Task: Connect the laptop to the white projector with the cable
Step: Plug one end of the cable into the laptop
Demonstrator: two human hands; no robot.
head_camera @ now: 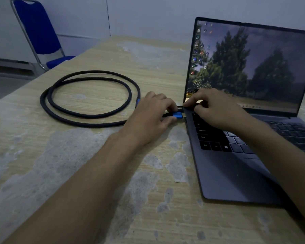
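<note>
A grey laptop (236, 173) stands open on the right of the table, its screen lit with a landscape picture. A black braided cable (88, 117) lies coiled in a loop to its left. My left hand (151, 113) pinches the cable's blue plug (177, 115) right at the laptop's left edge. My right hand (213, 110) rests on the laptop's far left corner by the hinge, fingers bent and pressing down. A second blue plug end (138, 101) peeks out behind my left hand. No white projector is in view.
The worn wooden table (95, 173) has grey peeled patches. A blue chair (39, 32) with a metal frame stands at the table's far left corner, against a pale wall.
</note>
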